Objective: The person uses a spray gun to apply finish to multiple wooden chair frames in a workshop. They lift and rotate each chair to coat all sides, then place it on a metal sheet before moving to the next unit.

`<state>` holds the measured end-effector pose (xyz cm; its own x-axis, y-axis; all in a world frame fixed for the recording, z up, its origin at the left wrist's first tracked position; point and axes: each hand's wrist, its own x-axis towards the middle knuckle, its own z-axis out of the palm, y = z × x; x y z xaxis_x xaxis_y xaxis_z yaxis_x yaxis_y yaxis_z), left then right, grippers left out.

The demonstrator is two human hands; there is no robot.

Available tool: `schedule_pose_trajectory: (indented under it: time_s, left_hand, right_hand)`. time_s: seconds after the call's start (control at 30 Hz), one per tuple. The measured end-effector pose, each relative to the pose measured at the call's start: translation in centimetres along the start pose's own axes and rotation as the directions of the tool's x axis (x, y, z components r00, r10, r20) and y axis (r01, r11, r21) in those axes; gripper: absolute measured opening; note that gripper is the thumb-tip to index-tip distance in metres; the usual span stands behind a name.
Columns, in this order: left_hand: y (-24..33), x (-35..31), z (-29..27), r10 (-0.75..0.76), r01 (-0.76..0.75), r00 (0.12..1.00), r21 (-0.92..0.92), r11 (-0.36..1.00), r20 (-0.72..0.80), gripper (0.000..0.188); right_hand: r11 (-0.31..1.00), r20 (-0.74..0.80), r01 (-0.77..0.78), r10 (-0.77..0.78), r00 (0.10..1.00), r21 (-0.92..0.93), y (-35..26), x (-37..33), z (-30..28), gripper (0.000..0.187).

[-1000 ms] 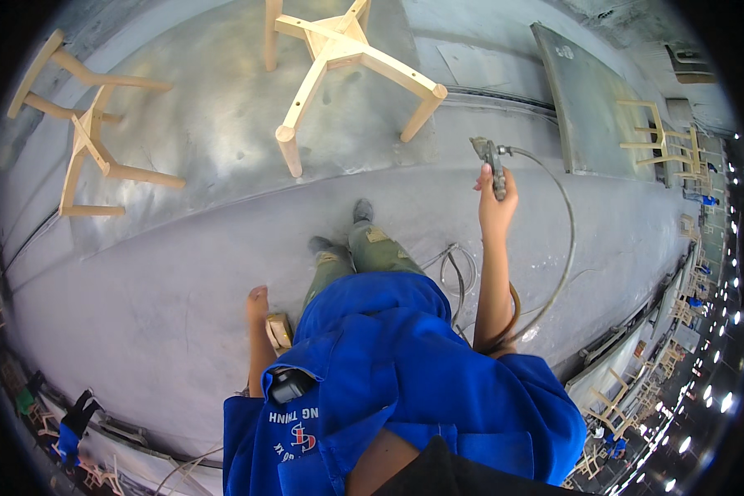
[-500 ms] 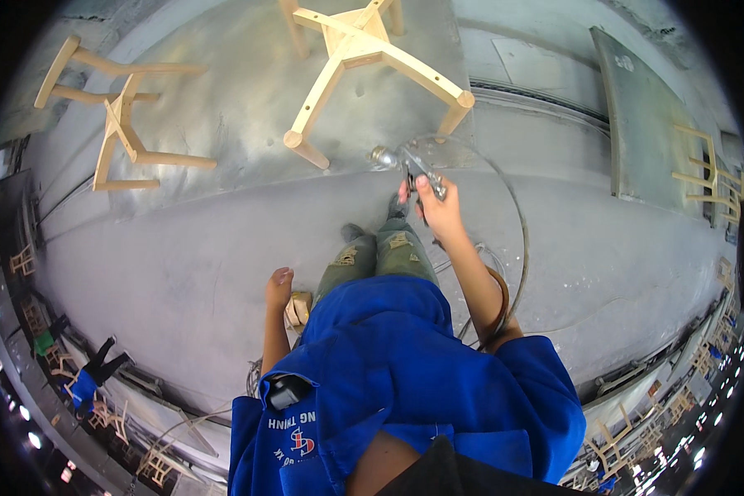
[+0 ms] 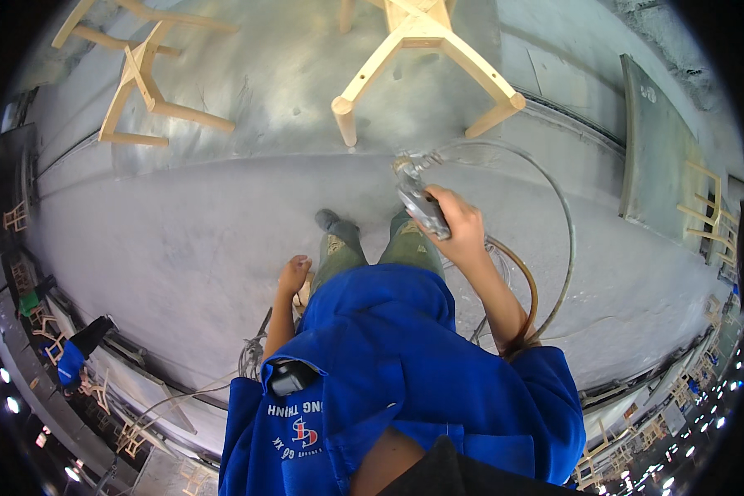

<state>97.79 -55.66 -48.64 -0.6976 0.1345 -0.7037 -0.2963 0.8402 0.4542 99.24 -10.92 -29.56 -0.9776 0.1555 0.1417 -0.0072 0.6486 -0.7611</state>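
I'm wearing a blue shirt (image 3: 372,331), which is filling the lower middle of the frame. Right of centre, my right hand (image 3: 459,223) is closing around the handle of a metal spray gun (image 3: 422,202); I can't tell whether the trigger is being squeezed. A grey hose (image 3: 564,207) is looping from the gun's head out to the right, and an amber hose (image 3: 525,269) is curving past my wrist. Left of centre, my left hand (image 3: 294,273) is hanging with loosely curled fingers, gripping nothing that I can see, in front of a partly hidden tan block (image 3: 304,293).

Beyond the gun, a pale wooden chair frame (image 3: 422,31) is standing at the top centre, apart from the nozzle. I judge that I'm positioning the gun for spraying that frame; the next move would call for aiming at its wood and guiding the hose clear of its legs.

Another wooden chair frame (image 3: 146,87) is standing at upper left, and a grey panel (image 3: 657,140) is leaning at upper right. Far off at lower left, a co-worker in blue (image 3: 73,364) is bending near more chairs.
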Motion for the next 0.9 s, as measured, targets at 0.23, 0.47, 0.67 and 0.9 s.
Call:
schedule_pose_trajectory:
  time_s: [0.23,0.47,0.67,0.9]
  left_hand:
    - [-7.1,0.4,-7.3,0.053,-0.092,0.976,-0.177,0.98,-0.212,0.042]
    - [-21.6,-4.3,-11.5,-0.231,0.175,0.936,-0.22,0.96,-0.264,0.04]
    - [-31.3,-6.6,-10.6,-0.475,0.436,0.88,-0.363,0.824,-0.021,0.038]
    - [-28.8,2.1,-9.8,-0.359,0.28,0.933,-0.564,0.777,-0.031,0.039]
  right_hand:
    - [0.936,0.205,-0.155,0.227,0.952,-0.317,0.8,1.8,15.3,0.04]
    - [0.85,0.316,-0.384,0.498,0.807,-0.361,2.8,2.0,29.2,0.051]
    - [0.762,0.141,-0.552,0.621,0.771,-0.34,-0.2,6.2,31.9,0.053]
    - [0.896,-0.129,-0.378,0.357,0.925,-0.234,-12.0,6.9,19.7,0.044]
